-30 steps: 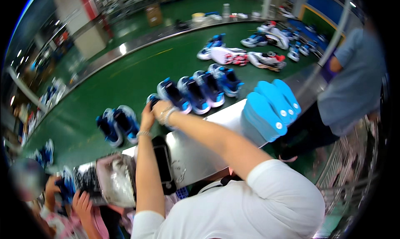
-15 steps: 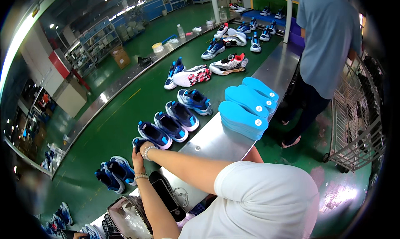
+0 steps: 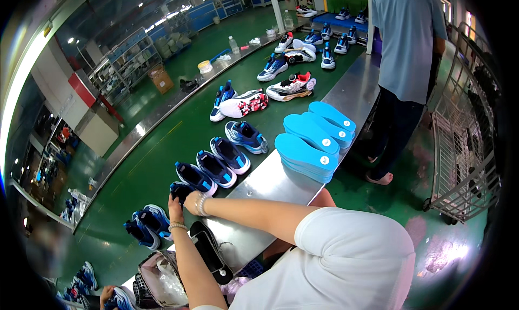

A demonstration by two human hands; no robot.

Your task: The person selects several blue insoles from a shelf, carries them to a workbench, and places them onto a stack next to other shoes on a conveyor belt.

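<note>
My left hand (image 3: pixel 175 210) is wrapped round the near-left side of a dark blue sneaker (image 3: pixel 180 189) on the green belt's near edge. At the same shoe's right side is my right hand (image 3: pixel 193 202), fingers curled against it; their tips are hidden. Just beyond stand more navy sneakers (image 3: pixel 215 168) in a row, heels with bright blue tabs toward me. To the left, a pair of blue sneakers (image 3: pixel 147 227) rests on the belt. Light blue insoles (image 3: pixel 306 155) lie stacked on the metal ledge to the right of my right arm.
Other sneakers (image 3: pixel 292 87) stand farther along the belt (image 3: pixel 157 153). A black case (image 3: pixel 208 254) and an open box with clear plastic (image 3: pixel 165 280) lie near my left forearm. A person (image 3: pixel 406 50) stands at right beside a wire cart (image 3: pixel 465 148). Another person's hand (image 3: pixel 107 295) shows lower left.
My right hand has drawn back slightly from the sneaker's opening toward its near side. My left hand stays on the shoe. The person at right has shifted, and the view has moved a little.
</note>
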